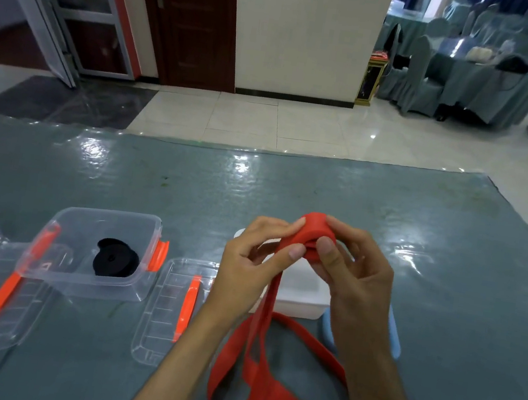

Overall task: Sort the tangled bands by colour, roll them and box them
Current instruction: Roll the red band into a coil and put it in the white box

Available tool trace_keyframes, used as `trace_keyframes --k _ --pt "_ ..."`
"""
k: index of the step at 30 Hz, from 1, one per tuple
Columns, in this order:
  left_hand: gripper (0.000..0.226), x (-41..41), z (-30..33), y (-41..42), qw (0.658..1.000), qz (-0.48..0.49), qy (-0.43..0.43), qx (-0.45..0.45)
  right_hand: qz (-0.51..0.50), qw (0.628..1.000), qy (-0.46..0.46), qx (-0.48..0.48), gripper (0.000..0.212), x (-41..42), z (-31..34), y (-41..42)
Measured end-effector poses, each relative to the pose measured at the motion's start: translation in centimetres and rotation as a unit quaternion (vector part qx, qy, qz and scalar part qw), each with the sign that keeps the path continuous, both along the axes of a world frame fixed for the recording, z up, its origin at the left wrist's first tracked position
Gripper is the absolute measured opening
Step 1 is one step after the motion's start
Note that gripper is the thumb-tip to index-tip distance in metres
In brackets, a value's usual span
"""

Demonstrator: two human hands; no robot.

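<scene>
Rolling well needs even tension: left hand (249,258) and right hand (352,273) pinch the red band (314,230), its tail probably twisted.

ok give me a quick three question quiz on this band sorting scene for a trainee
1. True or false: both hands grip the partly wound red elastic band.
2. What lies in the open clear plastic box with orange latches? A) a purple roll B) a rolled black band C) nothing
3. Fill in: the unrolled tail of the red band hangs down toward the grey-blue ______.

Key
1. True: the left hand and right hand pinch the roll between them.
2. B: the rolled black band sits inside.
3. Table: the loose loops trail over the table edge near the person.
</scene>
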State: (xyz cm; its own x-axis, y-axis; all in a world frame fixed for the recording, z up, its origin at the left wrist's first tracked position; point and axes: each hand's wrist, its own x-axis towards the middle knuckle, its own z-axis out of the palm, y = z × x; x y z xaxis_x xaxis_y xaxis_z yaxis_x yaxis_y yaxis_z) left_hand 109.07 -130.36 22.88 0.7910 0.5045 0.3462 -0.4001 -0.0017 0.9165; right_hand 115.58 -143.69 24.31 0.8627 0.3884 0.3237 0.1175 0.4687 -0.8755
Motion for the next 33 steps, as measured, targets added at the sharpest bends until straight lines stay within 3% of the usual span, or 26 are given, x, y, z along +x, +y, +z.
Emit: trace_keyframes --k 3,8,13,18,25,33 --pt "0.029 0.3 0.6 1.1 1.000 -0.008 -0.005 0.025 -0.010 0.999 0.040 0.010 0.024 -0.1 -1.1 0.5" --pt "0.017 0.4 0.2 0.5 0.997 0.055 -0.045 -0.039 -0.028 0.999 -0.013 -0.037 0.035 0.5 -0.8 0.3" --pt "0.031 0.1 -0.2 0.2 0.999 0.019 -0.025 -0.016 -0.035 0.999 0.000 0.021 0.037 0.6 -1.0 0.2" --pt "0.028 -0.2 0.2 0.5 0.998 0.028 -0.059 -0.001 0.002 0.999 -0.008 -0.039 0.050 0.7 -1.6 -0.6" --pt "0.034 -0.4 0.1 0.2 0.999 0.013 -0.035 -0.015 -0.014 1.000 0.006 0.001 0.043 0.0 -1.2 -0.1" --pt "0.028 -0.5 -1.1 -0.3 0.996 0.057 -0.048 -0.038 -0.033 0.999 -0.015 -0.038 0.044 -0.3 -0.4 -0.2"
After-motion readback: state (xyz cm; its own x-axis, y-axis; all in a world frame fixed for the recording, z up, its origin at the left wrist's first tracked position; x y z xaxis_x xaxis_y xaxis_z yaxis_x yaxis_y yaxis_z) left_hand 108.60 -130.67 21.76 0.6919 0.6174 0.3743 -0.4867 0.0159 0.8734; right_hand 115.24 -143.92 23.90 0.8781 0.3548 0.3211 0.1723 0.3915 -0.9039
